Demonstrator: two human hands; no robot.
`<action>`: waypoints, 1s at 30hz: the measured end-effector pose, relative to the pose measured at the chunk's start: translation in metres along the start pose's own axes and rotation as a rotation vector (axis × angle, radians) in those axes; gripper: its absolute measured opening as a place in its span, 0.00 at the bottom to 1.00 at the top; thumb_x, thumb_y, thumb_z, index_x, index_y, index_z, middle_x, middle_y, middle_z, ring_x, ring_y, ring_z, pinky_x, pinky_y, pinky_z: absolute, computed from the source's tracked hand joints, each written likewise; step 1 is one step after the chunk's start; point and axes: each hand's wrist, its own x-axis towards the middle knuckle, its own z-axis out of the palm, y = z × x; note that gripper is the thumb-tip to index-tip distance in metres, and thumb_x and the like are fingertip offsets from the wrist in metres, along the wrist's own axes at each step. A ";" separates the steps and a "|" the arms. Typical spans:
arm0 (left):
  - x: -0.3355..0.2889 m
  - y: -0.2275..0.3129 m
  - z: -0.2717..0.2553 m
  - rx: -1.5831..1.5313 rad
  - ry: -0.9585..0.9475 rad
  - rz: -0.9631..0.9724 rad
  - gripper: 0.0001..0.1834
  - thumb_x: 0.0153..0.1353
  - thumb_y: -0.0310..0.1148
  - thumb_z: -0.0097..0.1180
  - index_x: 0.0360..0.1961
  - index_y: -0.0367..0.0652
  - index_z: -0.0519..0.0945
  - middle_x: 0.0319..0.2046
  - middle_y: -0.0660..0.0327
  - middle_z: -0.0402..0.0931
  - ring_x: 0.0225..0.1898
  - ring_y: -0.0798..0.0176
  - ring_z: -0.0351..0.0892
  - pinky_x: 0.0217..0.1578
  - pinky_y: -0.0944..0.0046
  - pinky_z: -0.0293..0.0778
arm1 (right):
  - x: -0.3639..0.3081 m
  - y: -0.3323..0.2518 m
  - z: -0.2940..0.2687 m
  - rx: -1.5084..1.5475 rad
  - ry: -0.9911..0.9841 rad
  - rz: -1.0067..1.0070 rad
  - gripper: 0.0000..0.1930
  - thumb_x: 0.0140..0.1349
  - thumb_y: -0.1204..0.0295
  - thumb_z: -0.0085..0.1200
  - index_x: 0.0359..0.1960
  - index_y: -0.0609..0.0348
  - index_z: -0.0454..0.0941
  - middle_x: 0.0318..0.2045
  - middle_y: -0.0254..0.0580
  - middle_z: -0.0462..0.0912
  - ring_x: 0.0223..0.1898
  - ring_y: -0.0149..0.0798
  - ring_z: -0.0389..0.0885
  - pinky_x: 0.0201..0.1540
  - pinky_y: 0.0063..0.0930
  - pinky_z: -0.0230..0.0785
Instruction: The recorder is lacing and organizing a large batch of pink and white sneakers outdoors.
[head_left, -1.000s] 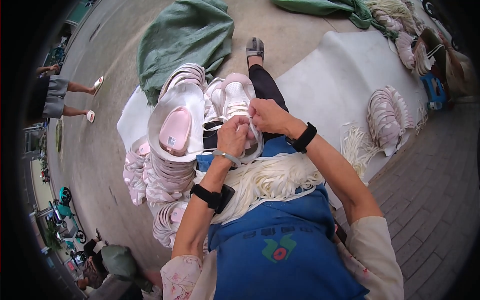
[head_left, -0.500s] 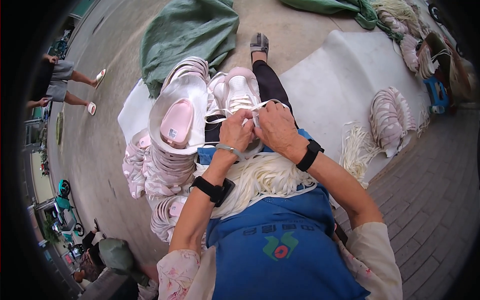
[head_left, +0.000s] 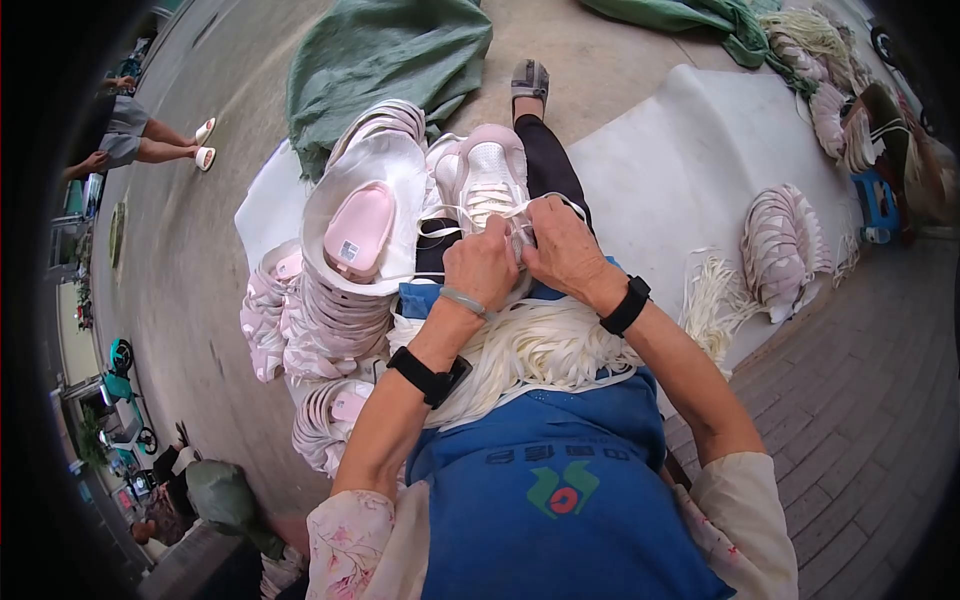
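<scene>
Pinching at the edge of the shoe [head_left: 490,162], hands [head_left: 481,265] have open sheet [head_left: 665,165] rightward.

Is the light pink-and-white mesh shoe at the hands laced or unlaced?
The shoe is at least partly laced: flat cream laces cross its front.

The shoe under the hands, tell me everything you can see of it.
The shoe is pale pink and white, its rounded pink toe pointing away from the person. Behind the toe is a white panel, dotted like perforated mesh; white laces cross the front. It faces upward by the lap. The left hand and right hand meet over its near end, hiding it; no sole is visible.
</scene>
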 end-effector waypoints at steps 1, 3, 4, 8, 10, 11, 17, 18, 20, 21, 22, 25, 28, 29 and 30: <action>-0.004 -0.003 -0.005 -0.021 -0.001 -0.001 0.07 0.56 0.34 0.53 0.32 0.42 0.74 0.21 0.45 0.76 0.25 0.41 0.77 0.27 0.47 0.71 | 0.001 -0.002 0.000 0.000 -0.001 -0.007 0.16 0.46 0.75 0.54 0.37 0.68 0.68 0.36 0.58 0.72 0.38 0.56 0.73 0.42 0.48 0.68; -0.016 -0.019 -0.012 -0.040 0.078 0.078 0.07 0.56 0.34 0.55 0.31 0.42 0.75 0.19 0.49 0.75 0.20 0.47 0.76 0.23 0.51 0.70 | 0.002 -0.001 0.000 0.063 -0.004 0.020 0.16 0.45 0.76 0.54 0.36 0.69 0.67 0.36 0.60 0.71 0.40 0.58 0.73 0.44 0.49 0.67; -0.024 -0.030 -0.017 -0.062 0.153 0.159 0.07 0.56 0.34 0.56 0.31 0.42 0.75 0.16 0.53 0.75 0.15 0.53 0.74 0.18 0.56 0.69 | 0.002 -0.003 0.000 0.061 -0.006 0.015 0.16 0.45 0.76 0.54 0.36 0.69 0.67 0.36 0.60 0.71 0.40 0.58 0.73 0.44 0.49 0.67; -0.055 -0.021 -0.087 -0.745 -0.248 -0.361 0.09 0.57 0.36 0.58 0.31 0.42 0.76 0.15 0.68 0.70 0.10 0.73 0.63 0.12 0.71 0.58 | -0.006 -0.017 -0.014 -0.071 0.044 -0.077 0.17 0.44 0.77 0.55 0.38 0.68 0.69 0.38 0.56 0.71 0.43 0.56 0.72 0.47 0.43 0.67; -0.070 -0.018 -0.098 -0.933 -0.356 -0.422 0.11 0.58 0.39 0.58 0.32 0.42 0.77 0.17 0.76 0.64 0.12 0.84 0.53 0.12 0.79 0.48 | -0.008 -0.029 -0.021 -0.163 0.072 -0.181 0.18 0.44 0.77 0.55 0.40 0.67 0.69 0.40 0.54 0.72 0.44 0.54 0.72 0.49 0.41 0.66; -0.074 -0.014 -0.098 -0.898 -0.412 -0.419 0.11 0.60 0.39 0.56 0.33 0.41 0.76 0.17 0.75 0.65 0.12 0.83 0.55 0.12 0.78 0.51 | -0.008 -0.037 -0.022 -0.122 0.063 -0.315 0.19 0.44 0.78 0.55 0.42 0.65 0.70 0.42 0.52 0.72 0.45 0.52 0.72 0.50 0.39 0.66; -0.083 0.005 -0.077 -1.023 -0.502 -0.334 0.11 0.62 0.39 0.53 0.33 0.42 0.75 0.16 0.75 0.63 0.13 0.82 0.55 0.13 0.77 0.50 | -0.023 -0.046 -0.011 -0.052 -0.293 -0.578 0.28 0.50 0.72 0.55 0.56 0.50 0.69 0.59 0.42 0.66 0.61 0.48 0.62 0.59 0.44 0.59; -0.085 0.006 -0.076 -1.101 -0.543 -0.356 0.11 0.63 0.39 0.52 0.32 0.42 0.75 0.15 0.75 0.62 0.13 0.82 0.54 0.13 0.77 0.49 | -0.023 -0.045 -0.013 -0.055 -0.299 -0.583 0.28 0.50 0.72 0.55 0.56 0.50 0.69 0.59 0.42 0.66 0.61 0.48 0.62 0.59 0.44 0.59; -0.088 0.008 -0.073 -1.126 -0.517 -0.355 0.10 0.63 0.38 0.52 0.31 0.42 0.75 0.15 0.75 0.61 0.12 0.82 0.53 0.12 0.76 0.48 | -0.024 -0.045 -0.013 -0.120 -0.328 -0.653 0.29 0.50 0.71 0.55 0.58 0.49 0.67 0.60 0.41 0.66 0.60 0.47 0.65 0.59 0.41 0.60; -0.088 0.008 -0.071 -1.157 -0.533 -0.407 0.10 0.63 0.37 0.52 0.31 0.41 0.74 0.15 0.75 0.61 0.11 0.82 0.53 0.12 0.77 0.48 | -0.025 -0.045 -0.012 -0.119 -0.335 -0.660 0.29 0.50 0.71 0.55 0.58 0.49 0.67 0.60 0.41 0.66 0.60 0.47 0.65 0.59 0.41 0.60; -0.088 0.010 -0.069 -1.185 -0.551 -0.457 0.10 0.62 0.36 0.52 0.31 0.40 0.74 0.15 0.74 0.61 0.11 0.82 0.52 0.12 0.77 0.47 | -0.026 -0.046 -0.011 -0.004 -0.353 -0.600 0.26 0.50 0.72 0.54 0.55 0.49 0.70 0.60 0.40 0.67 0.58 0.47 0.67 0.57 0.40 0.61; -0.080 0.017 -0.075 -1.255 -0.522 -0.462 0.09 0.62 0.35 0.52 0.31 0.39 0.75 0.15 0.73 0.62 0.12 0.81 0.53 0.12 0.76 0.48 | -0.018 -0.046 -0.017 0.157 -0.436 -0.517 0.23 0.51 0.72 0.53 0.53 0.50 0.72 0.59 0.40 0.68 0.54 0.46 0.70 0.55 0.37 0.64; -0.077 0.020 -0.061 -1.159 -0.397 -0.280 0.08 0.61 0.33 0.51 0.30 0.39 0.75 0.16 0.73 0.62 0.12 0.80 0.55 0.13 0.76 0.50 | -0.015 -0.039 -0.020 0.217 -0.542 -0.478 0.19 0.53 0.70 0.52 0.49 0.53 0.74 0.58 0.40 0.69 0.53 0.44 0.72 0.52 0.36 0.67; -0.076 0.020 -0.061 -1.158 -0.393 -0.280 0.08 0.61 0.33 0.51 0.30 0.39 0.75 0.16 0.73 0.62 0.12 0.80 0.55 0.13 0.76 0.50 | -0.015 -0.037 -0.020 0.230 -0.582 -0.457 0.16 0.53 0.70 0.52 0.46 0.54 0.75 0.56 0.40 0.70 0.53 0.44 0.72 0.50 0.36 0.68; -0.077 0.020 -0.062 -1.127 -0.430 -0.324 0.08 0.61 0.32 0.51 0.30 0.39 0.75 0.16 0.73 0.62 0.13 0.80 0.55 0.13 0.76 0.50 | -0.014 -0.037 -0.020 0.230 -0.582 -0.463 0.16 0.53 0.70 0.52 0.46 0.54 0.75 0.56 0.40 0.70 0.53 0.44 0.72 0.50 0.36 0.68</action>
